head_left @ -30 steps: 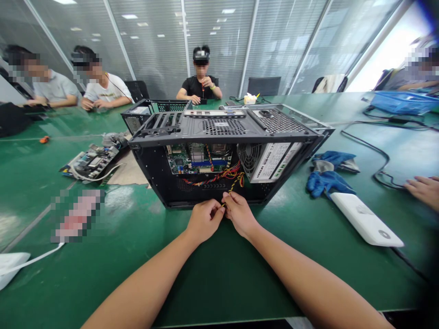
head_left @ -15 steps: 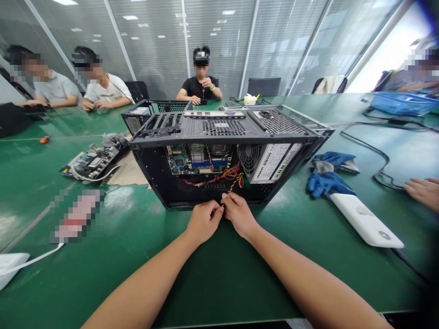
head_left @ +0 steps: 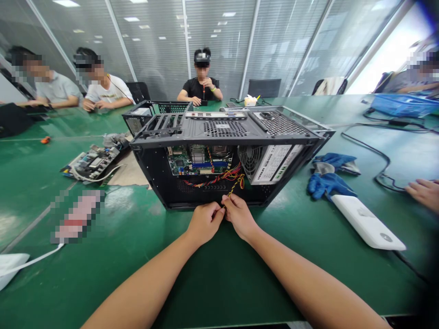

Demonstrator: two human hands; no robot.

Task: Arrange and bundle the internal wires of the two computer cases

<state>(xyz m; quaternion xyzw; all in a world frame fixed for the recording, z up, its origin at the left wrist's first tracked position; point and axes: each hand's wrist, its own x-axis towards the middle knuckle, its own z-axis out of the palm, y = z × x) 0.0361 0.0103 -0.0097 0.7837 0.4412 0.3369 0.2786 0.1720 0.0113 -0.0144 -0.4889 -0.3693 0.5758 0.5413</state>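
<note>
A black computer case (head_left: 219, 137) stands on the green table with its open side towards me. Inside it I see a green motherboard (head_left: 199, 161), a power supply (head_left: 274, 162) with a fan, and red, orange and black wires (head_left: 224, 176). A twisted yellow-and-black cable (head_left: 234, 185) runs from the case down to my fingers. My left hand (head_left: 206, 221) and my right hand (head_left: 238, 214) meet at the lower edge of the opening, both closed in a pinch on this cable. The cable's end is hidden between the fingertips.
Left lie a loose circuit board (head_left: 91, 162) on cardboard (head_left: 128, 176) and a blurred pink phone-like object (head_left: 78, 217) on a white cord. Right are blue gloves (head_left: 329, 183), a white power bank (head_left: 366, 221), a black cable (head_left: 380, 151) and another person's hand (head_left: 425, 192). Several people sit around the table.
My hands stay almost in place, pinching the cable. The whole view has shifted very slightly. The case has not moved on the table.
</note>
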